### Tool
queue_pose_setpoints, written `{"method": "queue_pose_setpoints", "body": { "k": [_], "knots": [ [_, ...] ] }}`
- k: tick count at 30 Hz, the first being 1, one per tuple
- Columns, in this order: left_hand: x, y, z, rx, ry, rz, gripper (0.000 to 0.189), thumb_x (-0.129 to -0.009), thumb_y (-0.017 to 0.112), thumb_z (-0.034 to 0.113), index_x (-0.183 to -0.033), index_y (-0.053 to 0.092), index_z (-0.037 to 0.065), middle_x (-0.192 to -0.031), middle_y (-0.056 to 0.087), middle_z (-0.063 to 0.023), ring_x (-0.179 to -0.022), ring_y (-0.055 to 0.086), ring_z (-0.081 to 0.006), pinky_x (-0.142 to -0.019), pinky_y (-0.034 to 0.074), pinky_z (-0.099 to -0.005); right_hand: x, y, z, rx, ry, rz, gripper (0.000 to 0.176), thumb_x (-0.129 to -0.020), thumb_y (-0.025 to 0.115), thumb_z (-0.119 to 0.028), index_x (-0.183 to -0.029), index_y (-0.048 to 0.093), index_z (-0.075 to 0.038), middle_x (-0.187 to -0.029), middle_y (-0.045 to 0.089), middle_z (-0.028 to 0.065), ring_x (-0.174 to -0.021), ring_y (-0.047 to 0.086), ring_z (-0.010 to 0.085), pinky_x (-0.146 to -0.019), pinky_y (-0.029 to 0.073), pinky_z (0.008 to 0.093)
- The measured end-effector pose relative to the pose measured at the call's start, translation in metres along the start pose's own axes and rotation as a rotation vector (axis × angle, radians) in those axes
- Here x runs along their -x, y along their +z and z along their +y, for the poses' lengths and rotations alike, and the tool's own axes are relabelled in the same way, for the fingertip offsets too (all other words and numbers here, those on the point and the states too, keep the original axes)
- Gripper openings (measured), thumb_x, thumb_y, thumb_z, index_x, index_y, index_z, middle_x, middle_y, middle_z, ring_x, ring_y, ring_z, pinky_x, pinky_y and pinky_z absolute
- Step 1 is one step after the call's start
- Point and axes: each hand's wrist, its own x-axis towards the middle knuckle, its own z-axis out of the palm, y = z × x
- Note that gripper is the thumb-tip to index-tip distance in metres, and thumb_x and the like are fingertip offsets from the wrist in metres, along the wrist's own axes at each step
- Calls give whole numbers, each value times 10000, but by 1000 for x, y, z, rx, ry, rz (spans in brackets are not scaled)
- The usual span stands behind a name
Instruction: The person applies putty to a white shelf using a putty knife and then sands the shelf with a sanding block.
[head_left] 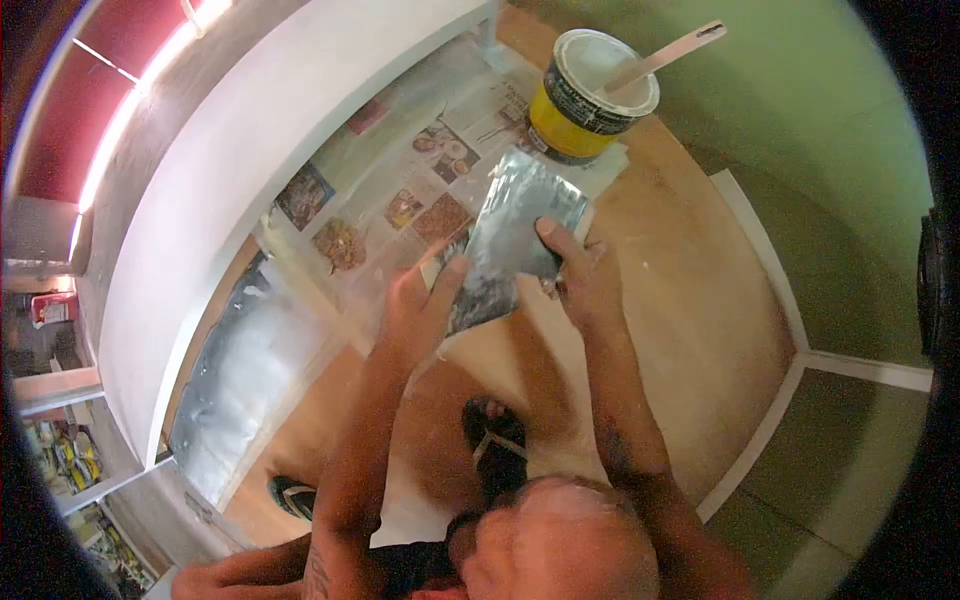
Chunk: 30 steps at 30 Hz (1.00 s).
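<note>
A shiny grey sheet (525, 215) is held up between the person's two hands, near the middle of the view, tilted with its upper end toward the tub. The left hand (415, 305) is closed on its lower left part, thumb along the face and most of the fingers at or behind the edge. The right hand (580, 270) grips the right side, thumb pressed flat on the face; its other fingers are partly hidden. The two hands are apart, with the sheet spanning the gap. The lower part of the sheet looks darker and mottled.

Just beyond its upper end stands a round tub (575, 120) with a yellow and black side, a pale stick (670, 58) leaning out over the rim. Printed newspaper (395, 165) lies on the brown floor (690, 290) beyond the left hand, beside a long white panel (215, 190). Nearer the person are two dark sandals (497, 450).
</note>
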Motion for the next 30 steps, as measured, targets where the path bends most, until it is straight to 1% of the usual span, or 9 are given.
{"method": "queue_pose_setpoints", "body": {
  "k": [3,5,8,10,13,22,26,28,30],
  "knots": [
    [2,-6,-16,80,-61,-131,354,-946,510,299,-1020,609,-33,-715,549,-46,-684,464,-102,-641,425,-303,-18,-21,-19,303,-268,173,303,-829,670,-309,-964,642,-38,-811,630,12,-587,543,103,-500,429,263],
    [7,-11,-19,111,-93,40,333,-946,507,288,-1017,596,-25,-743,547,-27,-706,456,-113,-654,419,-304,-26,-36,-52,372,-356,137,354,-832,662,-343,-1004,645,-35,-809,637,38,-637,554,149,-615,455,309],
    [10,-23,-44,182,-159,19,314,-947,501,280,-1033,577,-13,-811,564,-18,-761,477,-122,-707,423,-309,-47,-56,-96,828,-397,227,323,-874,600,-303,-1029,625,-21,-866,636,86,-713,595,217,-684,467,358],
    [17,-26,-44,150,-163,50,317,-949,500,281,-1052,571,-11,-849,572,-17,-793,487,-123,-732,421,-306,-66,-62,-111,1468,-893,348,264,-905,531,-234,-1059,606,-33,-955,602,133,-844,601,272,-733,478,397],
    [24,-28,-53,167,-182,32,328,-950,501,287,-1072,568,-9,-906,587,-22,-842,506,-127,-770,420,-302,-90,-64,-121,1765,-732,258,233,-903,500,-172,-1081,599,-58,-1000,561,133,-931,569,315,-762,482,433],
    [31,-21,-78,155,-373,132,403,-952,498,329,-1124,567,-29,-1019,607,-70,-933,530,-158,-853,417,-309,-90,-105,-64,1734,-910,147,231,-893,515,-154,-1096,607,-93,-949,540,105,-894,540,305,-773,483,415],
    [30,-31,-104,149,-516,156,455,-945,502,356,-1149,558,-47,-1104,599,-98,-1004,536,-190,-904,408,-324,-83,-98,-103,1628,-854,155,240,-891,516,-165,-1097,601,-76,-998,561,124,-921,556,317,-774,475,423],
    [32,-30,-78,126,-515,175,468,-941,506,365,-1154,555,-49,-1108,596,-103,-1007,535,-192,-906,407,-326,-104,-89,-130,1479,-922,337,256,-888,510,-187,-1089,588,-50,-1055,572,138,-955,571,332,-788,465,436],
    [37,-30,-74,102,-523,185,481,-937,510,373,-1159,551,-51,-1111,594,-108,-1009,534,-195,-909,406,-328,-150,-82,-152,1486,-898,243,292,-855,520,-211,-1033,592,9,-1006,607,191,-909,595,371,-781,469,451]
  ]
}}
